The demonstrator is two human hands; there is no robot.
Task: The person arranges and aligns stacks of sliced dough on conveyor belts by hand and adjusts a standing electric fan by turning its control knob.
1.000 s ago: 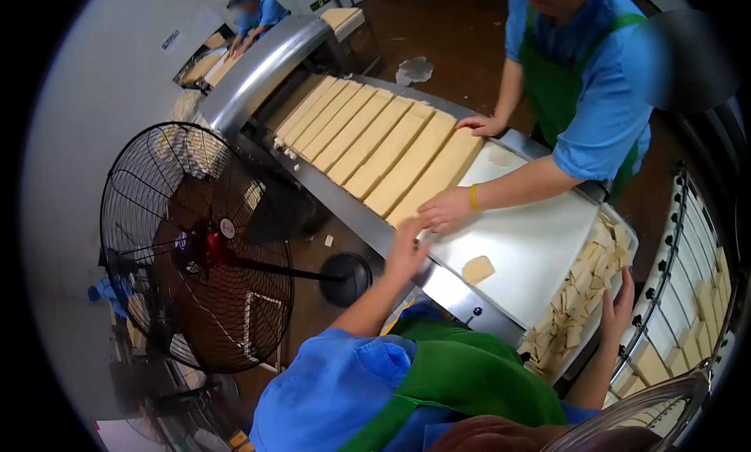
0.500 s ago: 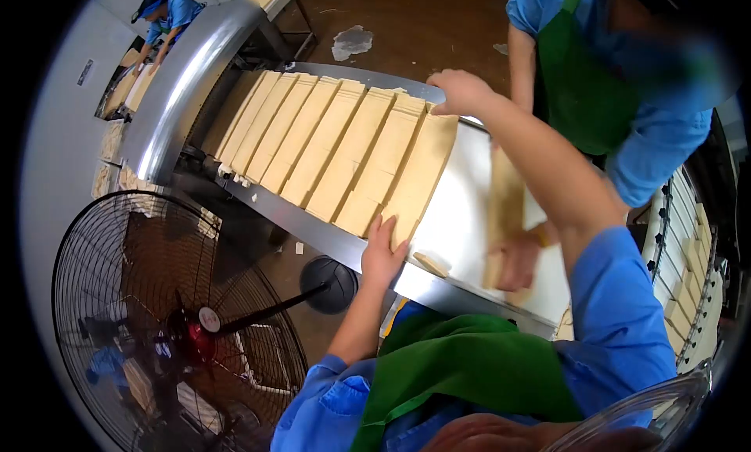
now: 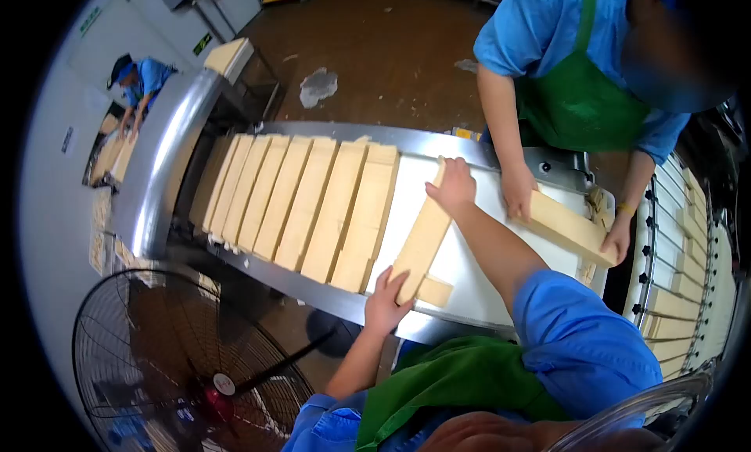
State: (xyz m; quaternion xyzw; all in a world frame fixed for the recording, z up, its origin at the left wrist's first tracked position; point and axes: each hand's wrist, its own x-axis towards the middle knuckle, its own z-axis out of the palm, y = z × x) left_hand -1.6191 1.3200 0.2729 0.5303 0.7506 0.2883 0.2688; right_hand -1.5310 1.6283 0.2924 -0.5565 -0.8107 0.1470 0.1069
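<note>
A long pale-yellow block (image 3: 423, 237) lies slantwise across the white belt (image 3: 479, 268), a little apart from the row. My left hand (image 3: 383, 305) grips its near end, thumb and fingers on either side. Around the far end my right hand (image 3: 455, 188) is closed. A short pale-yellow offcut (image 3: 435, 291) rests on the belt beside the near end, right of my left hand. To the left, several similar long blocks (image 3: 317, 209) lie side by side across the belt, the closest one (image 3: 368, 217) next to the held block.
Opposite me, a co-worker (image 3: 575, 92) in a green apron holds another long block (image 3: 569, 227) with both hands. A curved metal machine cover (image 3: 160, 163) stands at the belt's left end. A caged fan (image 3: 195, 374) is at lower left; a roller rack (image 3: 673, 272) with blocks is at right.
The block between my hands has separated from the row and turned slightly. My right hand has come lower and nearer. The co-worker's block has swung from near upright in view to slanting.
</note>
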